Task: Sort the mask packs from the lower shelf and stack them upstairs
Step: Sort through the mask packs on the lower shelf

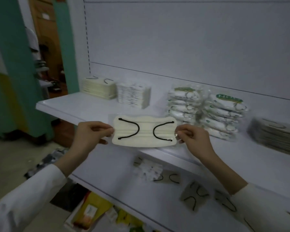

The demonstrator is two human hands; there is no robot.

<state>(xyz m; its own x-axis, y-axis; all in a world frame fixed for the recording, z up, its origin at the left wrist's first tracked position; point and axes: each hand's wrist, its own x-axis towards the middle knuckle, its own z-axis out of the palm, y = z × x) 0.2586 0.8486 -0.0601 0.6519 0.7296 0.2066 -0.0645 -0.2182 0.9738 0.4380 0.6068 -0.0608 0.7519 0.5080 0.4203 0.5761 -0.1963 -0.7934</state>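
The left hand [90, 133] and right hand [193, 137] pinch opposite ends of a cream mask pack [145, 131], level above the upper shelf [70, 104].

A teal partition [10, 64] is seen at far left, with brown cardboard boxes [43, 22] stacked beyond it. On the floor [7, 156], a yellow-and-orange packet [89, 213] is laid flat. Dark clutter [45, 161] is noted nearby, too blurred to identify.

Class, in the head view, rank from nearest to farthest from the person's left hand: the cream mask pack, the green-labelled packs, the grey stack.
1. cream mask pack: pinched in the left hand.
2. green-labelled packs: upper shelf, right of centre.
3. grey stack: same shelf, far right.
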